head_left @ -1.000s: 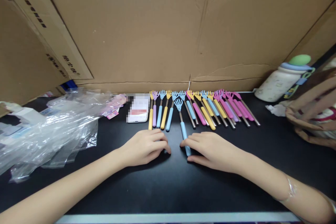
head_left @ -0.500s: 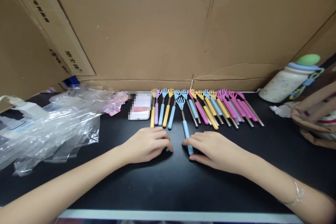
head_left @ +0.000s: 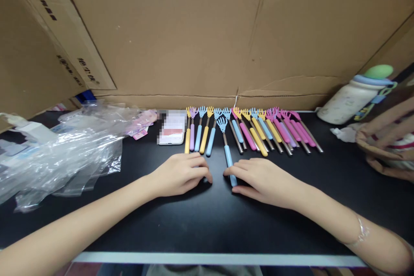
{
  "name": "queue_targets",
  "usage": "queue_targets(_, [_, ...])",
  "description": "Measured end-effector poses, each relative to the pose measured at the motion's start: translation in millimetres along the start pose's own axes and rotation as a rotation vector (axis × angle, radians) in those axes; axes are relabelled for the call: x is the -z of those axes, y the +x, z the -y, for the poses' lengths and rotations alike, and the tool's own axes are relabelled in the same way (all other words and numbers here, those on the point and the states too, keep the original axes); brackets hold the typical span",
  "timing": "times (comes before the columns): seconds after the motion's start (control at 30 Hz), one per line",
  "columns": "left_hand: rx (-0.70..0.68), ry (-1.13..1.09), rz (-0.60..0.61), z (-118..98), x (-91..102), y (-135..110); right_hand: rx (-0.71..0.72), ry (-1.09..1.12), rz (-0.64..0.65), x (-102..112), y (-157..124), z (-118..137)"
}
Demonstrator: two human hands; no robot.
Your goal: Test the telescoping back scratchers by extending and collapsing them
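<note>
A blue back scratcher with a small claw-shaped head lies on the black table, its lower handle between the thumb and fingers of my right hand. My left hand rests palm down on the table, holding nothing, its fingers loosely bent and a little apart; its thumb is hidden. Just beyond it, several back scratchers in yellow, purple and blue lie side by side. To the right, a denser group of pink, yellow, blue and purple back scratchers lies slanted, partly overlapping, with metal rods showing.
A phone lies left of the row. Crumpled clear plastic bags cover the table's left side, near pink paper pieces. A tilted white bottle, tissue and brown bag are at the right. Cardboard walls the back.
The camera view has tilted very slightly, so everything sits a little higher in the picture. Both hands and the blue back scratcher have kept their places on the table.
</note>
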State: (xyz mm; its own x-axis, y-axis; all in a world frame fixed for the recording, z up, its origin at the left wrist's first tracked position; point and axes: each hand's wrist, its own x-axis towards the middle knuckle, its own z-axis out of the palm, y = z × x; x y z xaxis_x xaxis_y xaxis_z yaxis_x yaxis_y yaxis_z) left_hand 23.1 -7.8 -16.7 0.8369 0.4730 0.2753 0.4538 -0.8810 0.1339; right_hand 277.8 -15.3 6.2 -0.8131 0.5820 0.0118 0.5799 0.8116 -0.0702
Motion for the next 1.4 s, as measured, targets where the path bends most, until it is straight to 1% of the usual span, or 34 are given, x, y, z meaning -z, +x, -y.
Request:
queue_targets(0.2, [-0.003, 0.009, -0.003, 0.7, 0.0, 0.1, 0.02, 0.014, -0.017, -0.2, 0.4, 0.3])
queue_targets(0.57, [0.005, -0.016, 0.007, 0.6, 0.3, 0.1, 0.015, -0.022, -0.001, 1.4, 1.7, 1.3])
queue_targets(0.73, [-0.009, 0.021, 0.013, -0.2, -0.2, -0.7, 0.014, -0.066, -0.037, 0.5, 0.7, 2.2])
queue_targets(0.87, [-0.043, 0.086, 0.019, -2.7, 0.4, -0.3, -0.026, -0.119, -0.107, -0.8, 0.9, 0.6])
queue_targets(1.0, [-0.053, 0.121, 0.012, -3.8, 1.4, 0.9, -0.052, -0.097, -0.135, -1.5, 1.5, -1.8])
queue_targets(1.2, [-0.055, 0.135, 0.009, -2.9, -0.1, 0.0, -0.174, -0.13, -0.127, -2.8, 0.7, -0.6])
queue_targets(1.4, [-0.065, 0.148, -0.012, -3.9, 0.8, -0.2, -0.286, -0.095, -0.088, -5.2, -2.1, -0.6])
